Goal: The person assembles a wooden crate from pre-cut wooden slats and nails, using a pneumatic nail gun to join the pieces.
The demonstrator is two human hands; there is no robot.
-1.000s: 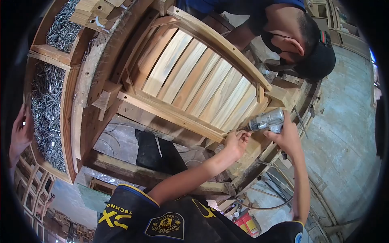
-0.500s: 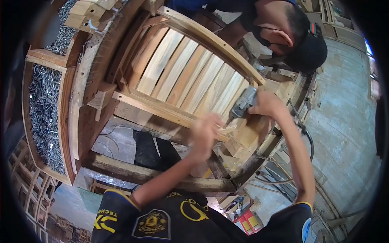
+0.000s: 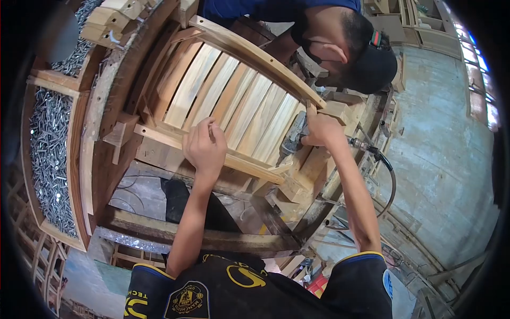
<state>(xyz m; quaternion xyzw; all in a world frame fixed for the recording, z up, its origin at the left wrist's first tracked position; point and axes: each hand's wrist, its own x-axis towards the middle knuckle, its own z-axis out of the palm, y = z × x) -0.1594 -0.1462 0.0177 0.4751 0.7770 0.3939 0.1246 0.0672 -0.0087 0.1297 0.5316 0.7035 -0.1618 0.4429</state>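
Observation:
My right hand (image 3: 322, 129) is wrapped round a grey pneumatic screwdriver (image 3: 294, 135), whose air hose (image 3: 391, 178) trails off to the right. The tool's tip points down at the near right corner of a slatted wooden panel (image 3: 231, 93) made of pale and reddish slats between two rails. A small wood piece (image 3: 280, 168) lies by that corner. Over the near rail (image 3: 239, 163), toward its left half, my left hand (image 3: 204, 146) is raised with its fingers curled in. Whatever it may hold is too small to make out.
At the left stand wooden bins of silver screws (image 3: 50, 159). Another person in a dark cap (image 3: 369, 64) leans over the far rail. Wooden blocks (image 3: 114, 21) sit at the upper left. A worn frame beam (image 3: 186, 231) runs between me and the panel.
My left hand has moved left and up, away from the tool's tip. The right hand still holds the screwdriver at the corner. The whole view has shifted slightly.

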